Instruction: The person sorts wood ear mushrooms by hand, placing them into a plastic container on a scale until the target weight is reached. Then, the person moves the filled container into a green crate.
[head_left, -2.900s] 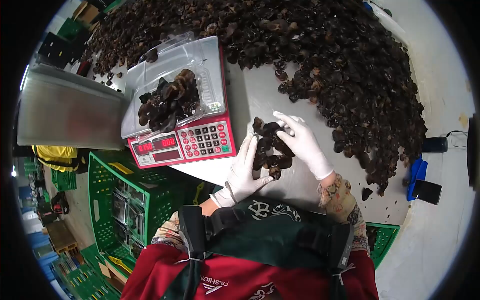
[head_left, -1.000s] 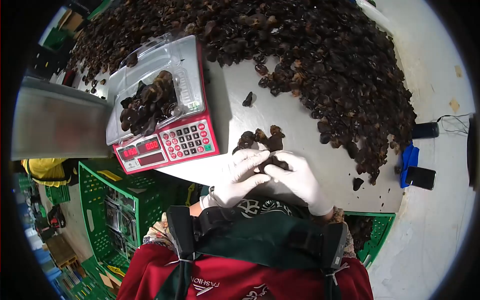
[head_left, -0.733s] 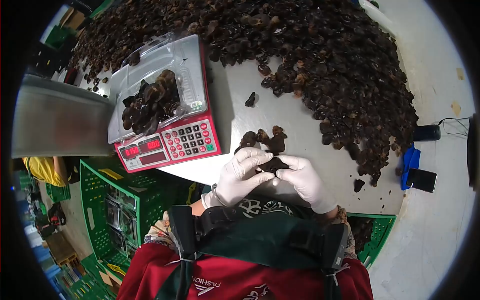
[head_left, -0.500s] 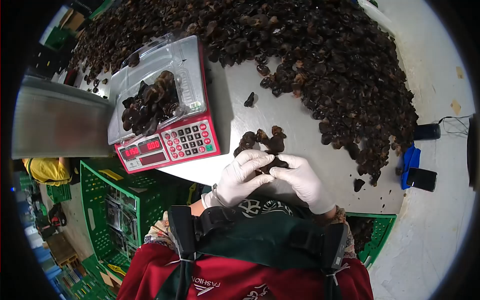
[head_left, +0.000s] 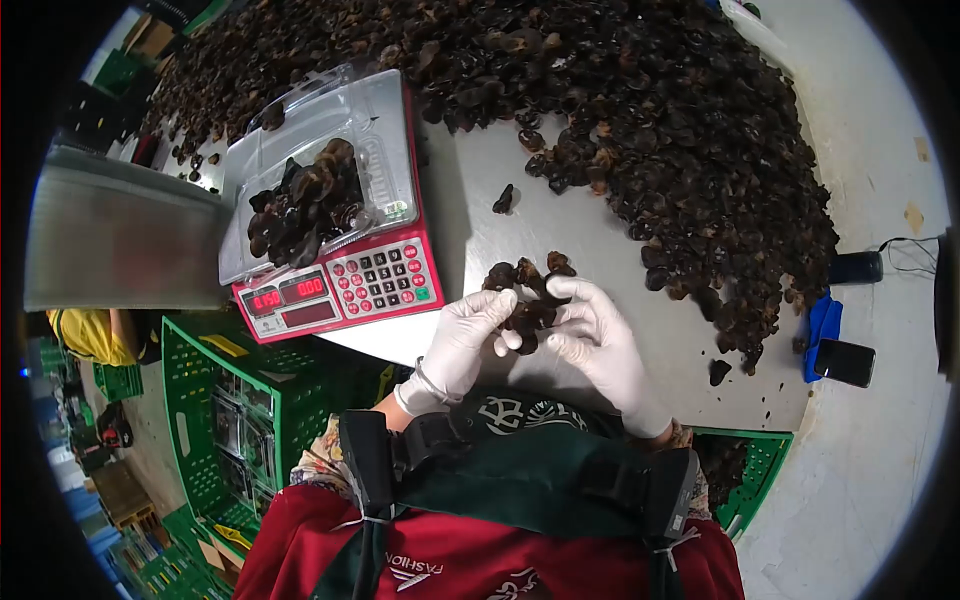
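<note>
Both hands wear white gloves and meet over the near edge of the metal table. My left hand (head_left: 458,350) pinches a dark wood ear mushroom (head_left: 527,322) between thumb and fingers. Close at its right side is my right hand (head_left: 607,350), fingers curved and spread apart. A few more wood ears (head_left: 525,271) lie on the table just beyond the fingertips. To the left, a red scale (head_left: 335,290) carries a clear plastic container (head_left: 372,180) holding a clump of wood ears (head_left: 305,205).
A large heap of wood ears (head_left: 690,170) covers the table's back and right. One small piece (head_left: 504,199) lies apart. Green crates (head_left: 185,400) stand below left and below right (head_left: 770,460). A phone (head_left: 845,362) lies at right. A person in yellow (head_left: 92,335) is at far left.
My hands have drawn apart. My right fingers have opened away from the wood ear, which shows more fully now in my left hand's pinch.
</note>
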